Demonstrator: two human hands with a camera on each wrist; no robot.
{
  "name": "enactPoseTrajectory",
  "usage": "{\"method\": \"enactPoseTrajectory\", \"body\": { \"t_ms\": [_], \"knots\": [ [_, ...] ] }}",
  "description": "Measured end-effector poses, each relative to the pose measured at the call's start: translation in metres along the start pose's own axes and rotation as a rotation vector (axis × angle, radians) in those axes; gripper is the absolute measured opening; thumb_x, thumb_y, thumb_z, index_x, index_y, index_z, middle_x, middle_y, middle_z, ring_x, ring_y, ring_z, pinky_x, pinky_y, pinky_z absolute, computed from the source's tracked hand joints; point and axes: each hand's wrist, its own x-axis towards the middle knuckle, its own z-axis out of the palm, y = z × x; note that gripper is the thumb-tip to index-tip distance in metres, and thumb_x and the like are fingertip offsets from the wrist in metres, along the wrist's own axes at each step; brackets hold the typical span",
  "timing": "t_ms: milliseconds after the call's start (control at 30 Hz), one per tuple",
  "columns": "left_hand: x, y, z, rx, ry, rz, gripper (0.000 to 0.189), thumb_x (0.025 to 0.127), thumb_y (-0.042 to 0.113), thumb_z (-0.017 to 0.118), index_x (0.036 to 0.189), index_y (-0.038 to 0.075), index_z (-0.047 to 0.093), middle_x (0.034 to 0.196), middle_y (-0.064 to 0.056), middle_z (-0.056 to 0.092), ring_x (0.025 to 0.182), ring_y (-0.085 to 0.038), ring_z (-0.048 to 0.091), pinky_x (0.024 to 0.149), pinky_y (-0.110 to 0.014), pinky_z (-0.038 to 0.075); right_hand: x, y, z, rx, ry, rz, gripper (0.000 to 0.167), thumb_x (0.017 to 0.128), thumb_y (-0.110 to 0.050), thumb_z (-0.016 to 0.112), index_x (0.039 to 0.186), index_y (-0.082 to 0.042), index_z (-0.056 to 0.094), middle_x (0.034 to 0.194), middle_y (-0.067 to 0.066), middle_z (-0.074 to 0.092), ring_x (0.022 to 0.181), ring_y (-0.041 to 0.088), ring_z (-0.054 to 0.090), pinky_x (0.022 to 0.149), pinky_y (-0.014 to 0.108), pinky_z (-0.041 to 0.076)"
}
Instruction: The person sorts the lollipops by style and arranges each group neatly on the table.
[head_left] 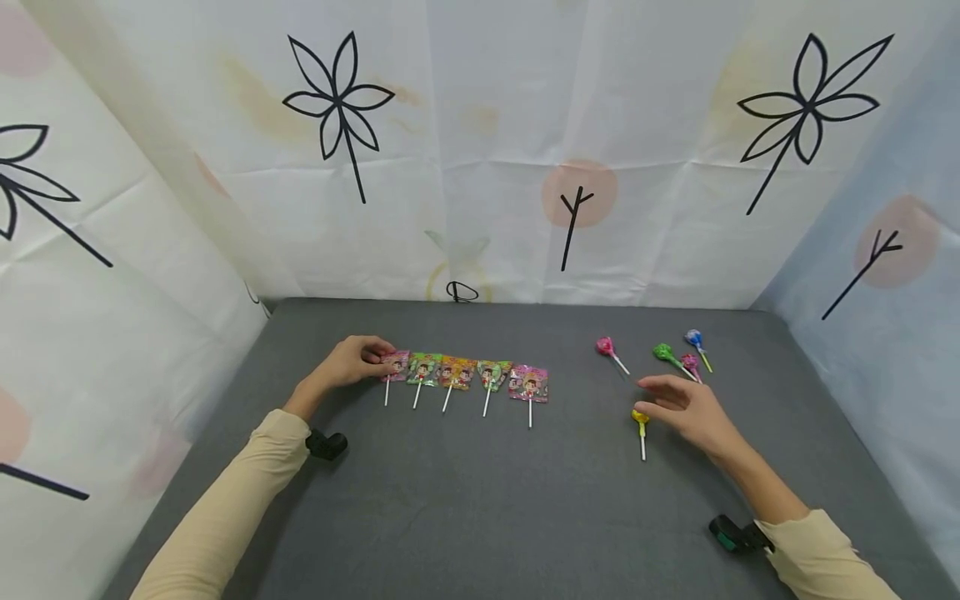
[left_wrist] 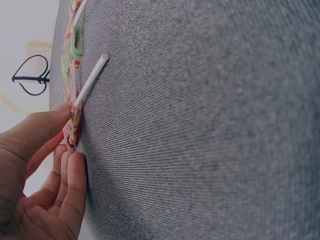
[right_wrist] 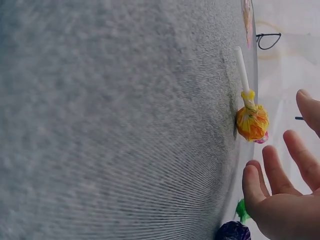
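Observation:
My left hand [head_left: 360,360] pinches the edge of a flat lollipop in a pink wrapper [head_left: 397,363], the leftmost of a row. In the left wrist view the thumb lies on the wrapper, and its white stick [left_wrist: 92,80] points away from the hand. Beside it run more flat lollipops: green [head_left: 424,367], orange [head_left: 456,372], another green [head_left: 492,374] and a pink one [head_left: 528,383] at the right end. My right hand [head_left: 692,409] hovers with spread, loosely bent fingers by a yellow round lollipop [right_wrist: 252,122], holding nothing.
Beyond the right hand lie round lollipops: a pink-red one [head_left: 605,346], a green one [head_left: 663,352], a blue one [head_left: 694,337] and a pink one [head_left: 691,363] partly behind the green stick. A grey cloth covers the table [head_left: 480,517]. Patterned white curtains [head_left: 480,150] enclose its back and sides.

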Motion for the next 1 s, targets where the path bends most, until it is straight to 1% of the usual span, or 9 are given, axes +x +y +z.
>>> {"method": "enactPoseTrajectory", "body": {
  "t_ms": [100, 267, 367, 500, 633, 833, 1000],
  "knots": [
    [0.0003, -0.0011, 0.0005, 0.000, -0.004, -0.004, 0.037, 0.089, 0.017, 0.082, 0.119, -0.001, 0.070, 0.108, -0.015, 0.067, 0.098, -0.031, 0.066, 0.081, -0.046, 0.052, -0.0021, 0.0015, 0.0004, 0.003, 0.001, 0.000, 0.042, 0.095, -0.010, 0.074, 0.130, 0.009, 0.060, 0.127, 0.026, 0.061, 0.119, 0.025, 0.060, 0.092, 0.014, 0.043],
    [0.0010, -0.0001, 0.0005, -0.005, -0.005, -0.014, 0.038, 0.089, 0.019, 0.083, 0.118, -0.001, 0.070, 0.107, -0.014, 0.067, 0.099, -0.032, 0.067, 0.082, -0.047, 0.052, -0.0047, 0.0032, 0.0005, 0.008, -0.005, 0.037, 0.047, 0.094, -0.012, 0.077, 0.131, 0.010, 0.060, 0.129, 0.026, 0.060, 0.120, 0.028, 0.059, 0.093, 0.017, 0.044],
    [0.0009, 0.0013, -0.0002, -0.019, -0.005, -0.016, 0.037, 0.089, 0.018, 0.082, 0.118, -0.002, 0.070, 0.106, -0.014, 0.067, 0.099, -0.033, 0.067, 0.081, -0.047, 0.053, -0.0048, 0.0038, 0.0009, 0.010, -0.006, 0.051, 0.047, 0.093, -0.012, 0.078, 0.131, 0.009, 0.060, 0.129, 0.025, 0.061, 0.119, 0.026, 0.060, 0.092, 0.017, 0.045],
    [0.0003, 0.0009, -0.0005, -0.020, -0.011, -0.017, 0.036, 0.090, 0.017, 0.081, 0.119, -0.002, 0.070, 0.106, -0.014, 0.066, 0.098, -0.033, 0.066, 0.079, -0.045, 0.052, -0.0032, 0.0054, 0.0028, 0.005, -0.009, 0.044, 0.045, 0.091, -0.009, 0.078, 0.128, 0.009, 0.062, 0.124, 0.024, 0.063, 0.111, 0.021, 0.063, 0.087, 0.017, 0.048],
    [0.0008, 0.0006, 0.0005, -0.002, -0.005, -0.009, 0.037, 0.090, 0.018, 0.081, 0.119, -0.002, 0.070, 0.106, -0.014, 0.067, 0.098, -0.031, 0.066, 0.079, -0.044, 0.052, -0.0006, 0.0065, 0.0042, 0.012, -0.016, 0.022, 0.040, 0.090, -0.003, 0.079, 0.123, 0.011, 0.063, 0.116, 0.024, 0.066, 0.101, 0.018, 0.066, 0.081, 0.019, 0.051],
    [0.0009, 0.0000, 0.0016, -0.002, 0.004, 0.001, 0.037, 0.090, 0.018, 0.081, 0.119, -0.002, 0.070, 0.108, -0.015, 0.067, 0.098, -0.032, 0.066, 0.079, -0.044, 0.052, 0.0016, 0.0064, 0.0051, 0.001, -0.024, 0.017, 0.027, 0.088, 0.002, 0.078, 0.112, 0.010, 0.068, 0.103, 0.019, 0.070, 0.088, 0.017, 0.067, 0.073, 0.022, 0.052],
    [-0.0021, 0.0021, 0.0013, -0.004, 0.007, 0.006, 0.036, 0.091, 0.017, 0.080, 0.120, -0.002, 0.069, 0.108, -0.016, 0.067, 0.099, -0.035, 0.066, 0.078, -0.046, 0.053, 0.0026, 0.0046, 0.0048, 0.006, -0.031, 0.020, 0.026, 0.087, 0.001, 0.079, 0.109, 0.009, 0.069, 0.101, 0.018, 0.071, 0.087, 0.019, 0.068, 0.072, 0.023, 0.052]
  ]
}}
